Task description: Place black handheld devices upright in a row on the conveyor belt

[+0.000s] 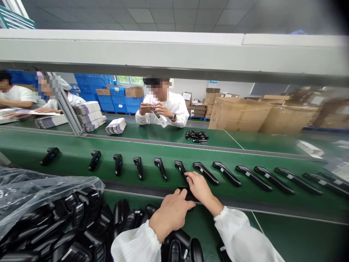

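Note:
My right hand (200, 187) reaches over the near edge of the green belt. Its bent fingers are at the lower end of a black handheld device (180, 166) with an angled head, closed about it as far as I can see; the thumb is hidden. Just left and nearer, my left hand (171, 211) has thumb and fingers around a dark piece (190, 195), apparently another such device, mostly covered by the hands. Below the left hand lie several loose black devices (174, 249) on the green work surface.
More black devices (227, 174) lie spaced in a row along the green belt (73, 145). A pile of black pieces (79, 225) under clear plastic (46, 189) fills the left front. Across, a person (166, 109) handles a small item. A grey beam (174, 52) spans overhead.

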Demonstrator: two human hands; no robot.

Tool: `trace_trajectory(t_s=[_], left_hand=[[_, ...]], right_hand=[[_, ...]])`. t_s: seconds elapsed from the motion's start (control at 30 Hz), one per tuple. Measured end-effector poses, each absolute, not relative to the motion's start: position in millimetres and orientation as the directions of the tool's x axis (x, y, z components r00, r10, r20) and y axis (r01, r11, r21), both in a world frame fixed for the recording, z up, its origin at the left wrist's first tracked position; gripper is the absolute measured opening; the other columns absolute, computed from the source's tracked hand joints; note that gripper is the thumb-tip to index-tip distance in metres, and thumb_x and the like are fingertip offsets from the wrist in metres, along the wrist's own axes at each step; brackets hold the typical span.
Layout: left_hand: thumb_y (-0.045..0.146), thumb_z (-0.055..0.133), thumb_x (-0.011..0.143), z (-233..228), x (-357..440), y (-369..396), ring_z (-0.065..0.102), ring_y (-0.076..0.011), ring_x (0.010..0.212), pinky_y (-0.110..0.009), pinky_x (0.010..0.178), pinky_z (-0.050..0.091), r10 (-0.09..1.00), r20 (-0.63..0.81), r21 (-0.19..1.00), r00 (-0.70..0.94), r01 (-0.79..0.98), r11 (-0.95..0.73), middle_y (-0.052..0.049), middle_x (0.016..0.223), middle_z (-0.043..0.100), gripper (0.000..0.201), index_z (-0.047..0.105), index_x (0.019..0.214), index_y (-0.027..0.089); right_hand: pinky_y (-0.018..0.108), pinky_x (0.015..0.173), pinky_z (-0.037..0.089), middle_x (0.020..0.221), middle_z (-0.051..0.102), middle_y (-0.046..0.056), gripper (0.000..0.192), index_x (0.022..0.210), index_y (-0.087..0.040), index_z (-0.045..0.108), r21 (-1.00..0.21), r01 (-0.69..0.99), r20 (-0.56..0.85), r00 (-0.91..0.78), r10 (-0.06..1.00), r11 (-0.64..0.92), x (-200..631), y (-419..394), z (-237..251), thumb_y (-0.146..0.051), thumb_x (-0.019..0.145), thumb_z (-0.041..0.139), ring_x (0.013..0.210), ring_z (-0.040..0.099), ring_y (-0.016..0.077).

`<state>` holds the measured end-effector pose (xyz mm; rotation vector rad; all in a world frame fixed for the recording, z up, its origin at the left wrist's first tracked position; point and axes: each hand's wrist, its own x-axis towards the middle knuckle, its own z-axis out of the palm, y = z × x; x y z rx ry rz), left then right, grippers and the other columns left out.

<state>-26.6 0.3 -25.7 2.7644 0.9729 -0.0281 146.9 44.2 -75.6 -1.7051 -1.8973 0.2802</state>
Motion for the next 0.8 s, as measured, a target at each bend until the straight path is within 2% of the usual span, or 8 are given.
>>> trace_trajectory(t_s=[0.17,0.27,0.37,0.53,0.6,0.67,0.73,0.8], left_hand=[[0.005,0.048,0.074,-21.3,-29.0,1.6,0.056,-0.0294,0.098,-0.038,0.072,0.051,0.614,-0.052,0.214,0.787,0.610,-0.763,-0.010,0.106,0.057,0.041,0.064,0.106,0.024],[0.002,0.048,0.069,-15.1,-32.1,3.1,0.057,-0.0309,0.100,-0.039,0.072,0.052,0.625,-0.074,0.234,0.777,0.623,-0.746,-0.011,0.110,0.057,0.046,0.061,0.108,0.023],[0.001,0.046,0.069,-7.5,-35.9,5.5,0.057,-0.0310,0.100,-0.041,0.075,0.051,0.652,-0.092,0.262,0.753,0.650,-0.714,-0.011,0.109,0.059,0.047,0.058,0.109,0.022],[0.005,0.046,0.073,-0.6,-41.9,10.2,0.061,-0.0298,0.090,-0.040,0.075,0.049,0.695,-0.084,0.285,0.714,0.686,-0.670,-0.010,0.104,0.061,0.049,0.055,0.117,0.022],[0.008,0.046,0.076,0.0,-43.5,12.0,0.063,-0.0285,0.085,-0.038,0.073,0.049,0.700,-0.067,0.306,0.711,0.682,-0.664,-0.009,0.105,0.061,0.050,0.053,0.122,0.025],[0.010,0.045,0.079,0.5,-44.3,13.3,0.064,-0.0269,0.080,-0.036,0.070,0.048,0.711,-0.058,0.311,0.700,0.690,-0.654,-0.009,0.104,0.061,0.044,0.056,0.119,0.026],[0.013,0.047,0.081,1.5,-44.7,13.8,0.063,-0.0256,0.075,-0.034,0.066,0.046,0.725,-0.060,0.316,0.686,0.702,-0.638,-0.008,0.099,0.062,0.033,0.061,0.108,0.025],[0.016,0.051,0.081,3.4,-45.2,14.1,0.063,-0.0251,0.072,-0.033,0.064,0.045,0.737,-0.065,0.343,0.673,0.709,-0.616,-0.007,0.091,0.063,0.021,0.062,0.096,0.024]], right_hand=[[0.031,0.089,0.045,0.117,0.063,0.009,0.037,0.126,-0.021,0.062,-0.323,0.934,0.320,-0.044,0.947,0.153,146.9,36.3,-60.6,-0.017,0.096,0.040,0.104,0.059,0.0228],[0.035,0.090,0.043,0.108,0.064,0.008,0.024,0.108,-0.022,0.070,-0.209,0.944,0.281,-0.191,0.941,0.254,149.7,30.7,-47.8,-0.026,0.094,0.051,0.103,0.054,0.0253],[0.037,0.084,0.042,0.104,0.063,0.009,0.014,0.088,-0.021,0.072,-0.137,0.959,0.187,-0.222,0.957,0.249,152.0,26.5,-41.4,-0.030,0.088,0.061,0.100,0.050,0.0266],[0.038,0.080,0.039,0.098,0.064,0.012,0.024,0.080,-0.018,0.067,-0.104,0.959,0.184,-0.241,0.953,0.262,153.5,26.6,-47.0,-0.015,0.091,0.047,0.105,0.049,0.0286],[0.038,0.078,0.040,0.092,0.065,0.012,0.024,0.081,-0.017,0.064,-0.207,0.950,0.229,-0.184,0.956,0.233,157.7,31.1,-47.9,-0.014,0.091,0.043,0.100,0.053,0.0276],[0.036,0.074,0.041,0.084,0.065,0.008,0.020,0.082,-0.019,0.061,-0.439,0.879,0.244,-0.080,0.966,0.183,166.3,37.7,-46.1,-0.020,0.092,0.044,0.086,0.057,0.0241],[0.033,0.065,0.043,0.074,0.063,0.003,0.018,0.086,-0.021,0.058,-0.748,0.655,0.196,0.069,0.978,0.104,178.6,44.0,-42.6,-0.032,0.093,0.046,0.071,0.058,0.0206],[0.030,0.055,0.042,0.067,0.060,0.000,0.021,0.091,-0.022,0.057,-0.964,0.266,0.069,0.206,0.976,0.012,193.0,47.6,-39.6,-0.043,0.088,0.053,0.061,0.057,0.0192]])
